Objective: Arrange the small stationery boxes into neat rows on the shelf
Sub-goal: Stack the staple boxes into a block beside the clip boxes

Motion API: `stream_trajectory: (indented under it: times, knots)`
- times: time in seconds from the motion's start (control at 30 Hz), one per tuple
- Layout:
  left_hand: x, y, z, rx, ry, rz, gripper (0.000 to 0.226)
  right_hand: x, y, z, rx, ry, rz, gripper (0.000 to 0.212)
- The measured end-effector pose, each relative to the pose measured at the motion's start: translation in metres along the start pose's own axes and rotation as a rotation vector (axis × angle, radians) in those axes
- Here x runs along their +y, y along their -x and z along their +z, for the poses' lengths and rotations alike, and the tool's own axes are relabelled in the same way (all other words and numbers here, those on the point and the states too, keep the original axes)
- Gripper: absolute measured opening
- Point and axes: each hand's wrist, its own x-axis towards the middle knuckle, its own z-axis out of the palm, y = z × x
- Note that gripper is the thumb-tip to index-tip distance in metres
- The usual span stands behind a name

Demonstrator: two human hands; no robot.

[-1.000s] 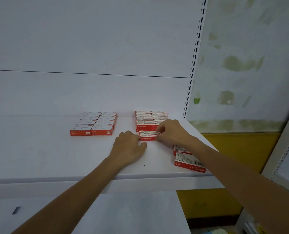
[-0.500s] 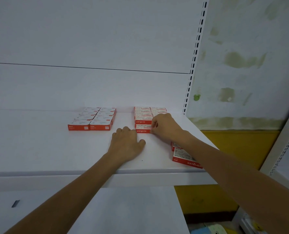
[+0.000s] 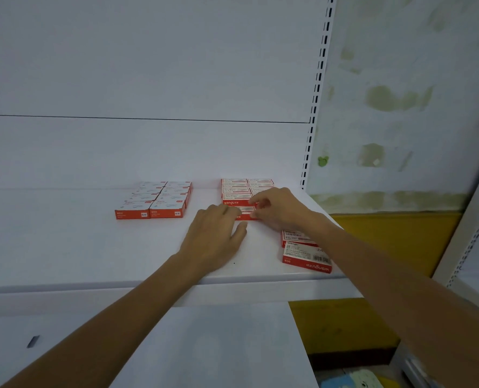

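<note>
On the white shelf (image 3: 64,247) you have two groups of red and white boxes at the back. The left block (image 3: 154,201) is two columns wide. The right block (image 3: 234,189) is also two columns wide and stands near the slotted upright (image 3: 316,93). Two loose boxes (image 3: 305,256) lie at the front right corner, one behind the other and a little turned. Your right arm passes over them and hides part of the rear one. Past the upright there is a wall (image 3: 401,107) with green patches and a yellow band lower down. A small dark thing (image 3: 33,341) lies on the lower shelf (image 3: 204,345).

The red front of the right block reads "wengu". The nearest loose box shows the same word upside down, with "24/6" and a barcode. The finer print is too small to read.

The box (image 3: 246,212) lies flat just in front of the right block's left column. Your left hand (image 3: 216,239) touches its left end with fingers together, the thumb out to the side. Your right hand (image 3: 280,211) pinches its right end with curled fingers.
</note>
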Motion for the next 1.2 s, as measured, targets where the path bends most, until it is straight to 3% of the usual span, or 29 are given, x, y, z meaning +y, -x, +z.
stream_trajectory:
  times: [0.13,0.27,0.33,0.43,0.53,0.63,0.9,1.2]
  knots:
    - [0.001,0.002,-0.003,-0.156,0.276,0.084,0.032,0.019,0.02,-0.02,0.105,-0.084,-0.008,0.029]
    - [0.008,-0.003,-0.004,-0.238,0.581,-0.038,0.021,0.053,0.041,-0.041,0.295,0.013,0.195,0.023]
    - [0.016,-0.013,-0.003,-0.265,0.634,-0.079,0.015,0.061,0.05,-0.045,0.194,0.028,0.304,0.027]
    - [0.029,-0.027,0.004,-0.334,0.614,-0.065,0.025,0.061,0.058,-0.039,-0.002,-0.113,0.322,0.025]
    - [0.038,-0.03,0.016,-0.383,0.573,-0.042,0.034,0.059,0.059,-0.03,0.053,-0.145,0.268,0.019]
    - [0.039,-0.028,0.019,-0.363,0.609,-0.065,0.041,0.057,0.06,-0.028,0.094,-0.181,0.267,0.014]
    - [0.031,-0.029,0.019,-0.255,0.748,-0.121,0.044,0.054,0.046,-0.021,0.084,-0.281,0.262,0.037]
    - [0.026,-0.028,0.013,0.06,0.805,-0.311,0.052,0.033,0.016,-0.004,0.557,-0.177,-0.087,0.045]
